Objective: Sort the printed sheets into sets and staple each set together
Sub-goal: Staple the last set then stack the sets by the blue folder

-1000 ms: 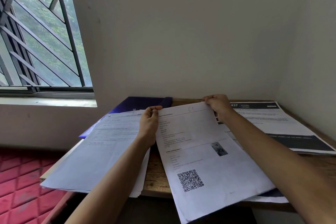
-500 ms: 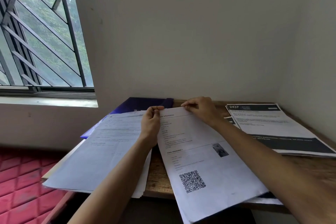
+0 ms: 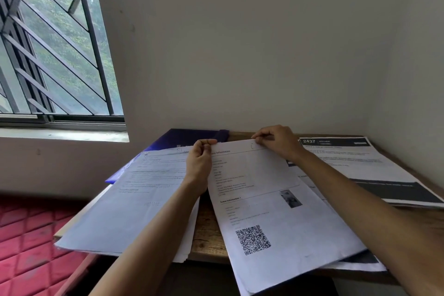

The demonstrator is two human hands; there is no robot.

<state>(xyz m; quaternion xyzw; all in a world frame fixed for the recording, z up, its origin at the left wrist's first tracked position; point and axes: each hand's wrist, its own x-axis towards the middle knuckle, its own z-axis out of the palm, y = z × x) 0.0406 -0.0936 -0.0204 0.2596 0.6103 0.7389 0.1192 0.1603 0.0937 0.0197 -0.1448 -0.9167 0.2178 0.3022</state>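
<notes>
A wooden table (image 3: 206, 230) is standing in a white-walled corner, with a barred window (image 3: 55, 38) showing at 10 o'clock. The left hand (image 3: 199, 163) and right hand (image 3: 278, 142) are pinching the top edge of the sheet (image 3: 276, 211) at 6 o'clock; its small print is blurring.

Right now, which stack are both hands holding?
The middle stack, topped by the QR-code sheet: left hand and right hand pinch its top edge. The left stack and black-banded right stack lie ungripped.
</notes>
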